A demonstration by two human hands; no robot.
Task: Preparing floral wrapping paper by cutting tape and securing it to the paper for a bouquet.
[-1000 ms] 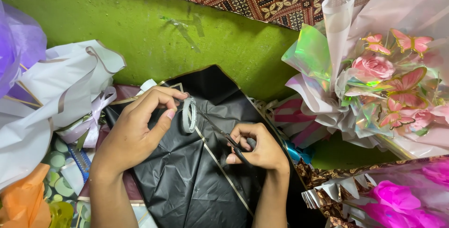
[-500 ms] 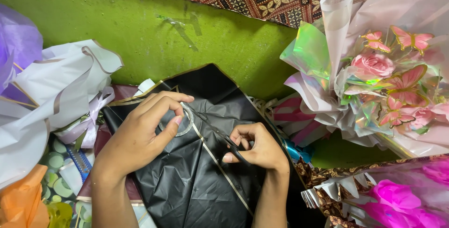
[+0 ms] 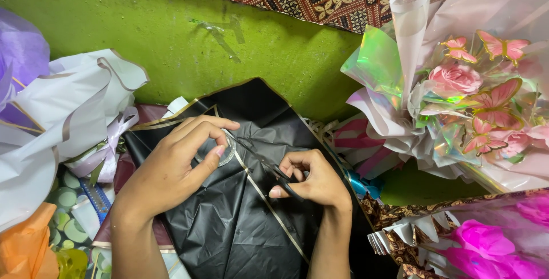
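Both of your hands rest on the black wrapping sheet (image 3: 229, 227), a crinkled square with a thin gold edge line that lies spread low in the middle of the view, one corner pointing up at the green wall (image 3: 143, 21). Your left hand (image 3: 174, 170) is curled, thumb and fingers pinched on a roll of clear tape (image 3: 220, 153) that sits on the sheet's upper part. Your right hand (image 3: 311, 179) is closed round the handles of black scissors (image 3: 269, 170), whose thin blades reach up and left toward the tape roll; whether the blades are parted you cannot tell.

Right of the sheet stands a large bouquet (image 3: 463, 90) of pink roses and paper butterflies wrapped in pale pink and iridescent film. Left of it lies grey-white wrapping paper (image 3: 68, 107) with a lilac ribbon (image 3: 108, 153), purple paper behind it. Magenta flowers (image 3: 492, 244) in clear film fill the lower right corner. Orange paper (image 3: 26, 250) shows in the lower left corner.
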